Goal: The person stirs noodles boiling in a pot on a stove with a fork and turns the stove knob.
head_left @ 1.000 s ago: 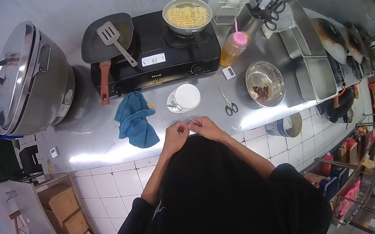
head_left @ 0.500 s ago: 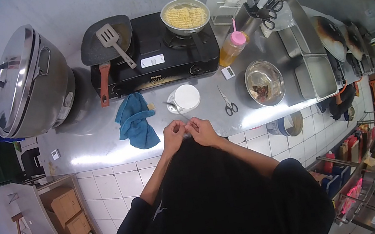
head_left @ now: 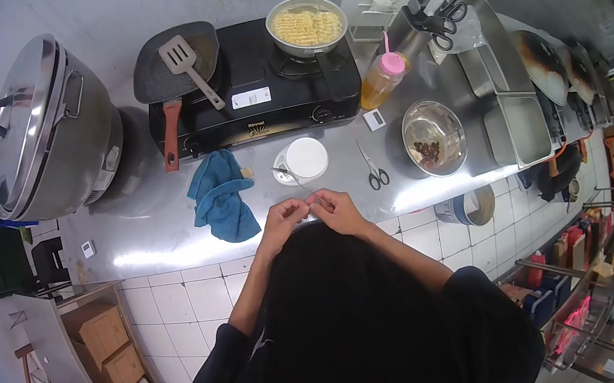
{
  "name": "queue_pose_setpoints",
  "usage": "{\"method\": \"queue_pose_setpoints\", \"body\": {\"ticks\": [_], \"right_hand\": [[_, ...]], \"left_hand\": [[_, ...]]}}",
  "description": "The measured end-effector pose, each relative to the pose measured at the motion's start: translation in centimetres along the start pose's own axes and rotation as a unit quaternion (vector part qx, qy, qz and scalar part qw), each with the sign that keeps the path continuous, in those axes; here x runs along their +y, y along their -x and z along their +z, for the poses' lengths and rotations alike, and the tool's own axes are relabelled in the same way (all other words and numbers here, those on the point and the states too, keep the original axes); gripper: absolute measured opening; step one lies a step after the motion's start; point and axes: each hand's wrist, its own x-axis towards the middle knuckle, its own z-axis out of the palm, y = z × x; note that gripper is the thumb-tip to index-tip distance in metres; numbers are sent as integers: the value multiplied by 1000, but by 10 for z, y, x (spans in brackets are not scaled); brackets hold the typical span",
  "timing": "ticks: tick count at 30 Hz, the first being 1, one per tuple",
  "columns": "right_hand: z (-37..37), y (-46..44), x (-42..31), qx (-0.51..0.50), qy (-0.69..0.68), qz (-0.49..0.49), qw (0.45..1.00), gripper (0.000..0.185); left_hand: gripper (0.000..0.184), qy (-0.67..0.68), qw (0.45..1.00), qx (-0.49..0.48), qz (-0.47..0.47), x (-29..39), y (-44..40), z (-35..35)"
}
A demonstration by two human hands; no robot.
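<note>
My left hand point(head_left: 284, 221) and my right hand point(head_left: 336, 212) meet at the counter's front edge, fingers pinched. A thin grey utensil point(head_left: 295, 179), like tweezers or a slim stick, rises from my right fingers toward the white scale point(head_left: 307, 159). Whatever the left fingertips pinch is too small to name. Left of the scale lies a crumpled blue cloth point(head_left: 223, 197); to its right are scissors point(head_left: 373, 166) and a metal bowl point(head_left: 435, 139) with dark reddish pieces in it.
Behind stands a black gas stove point(head_left: 255, 123) with a square pan point(head_left: 159, 62), a spatula and a pot of noodles point(head_left: 306, 25). A large cooker point(head_left: 42, 138) is at left. A pink-capped bottle point(head_left: 384, 79), knife holder and metal trays point(head_left: 516, 128) are at right.
The hands stay close together at the counter's edge, with small finger movements. The thin utensil has shifted slightly in angle. The view dipped and returned slightly.
</note>
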Motion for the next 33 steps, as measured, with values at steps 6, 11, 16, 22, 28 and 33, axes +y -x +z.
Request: {"method": "queue_pose_setpoints", "body": {"ticks": [6, 11, 16, 22, 28, 33], "right_hand": [[-4, -1, -4, -31, 56, 2, 998, 19], [-6, -1, -13, -43, 118, -27, 992, 20], [-2, -1, -12, -27, 174, -76, 981, 20], [0, 0, -11, -9, 203, -65, 977, 23], [0, 1, 5, 6, 197, -54, 979, 23], [3, 8, 17, 25, 127, -46, 990, 20]], "left_hand": [[16, -33, 999, -5, -29, 4, 4, -8], [16, -84, 995, -8, -51, 16, 8, -6], [15, -57, 996, -7, -66, 11, 6, -4], [13, -33, 996, 5, -80, 4, 3, 2], [12, -207, 974, 60, 64, 14, 7, 21], [7, -208, 974, 42, 84, 25, 14, 34]]}}
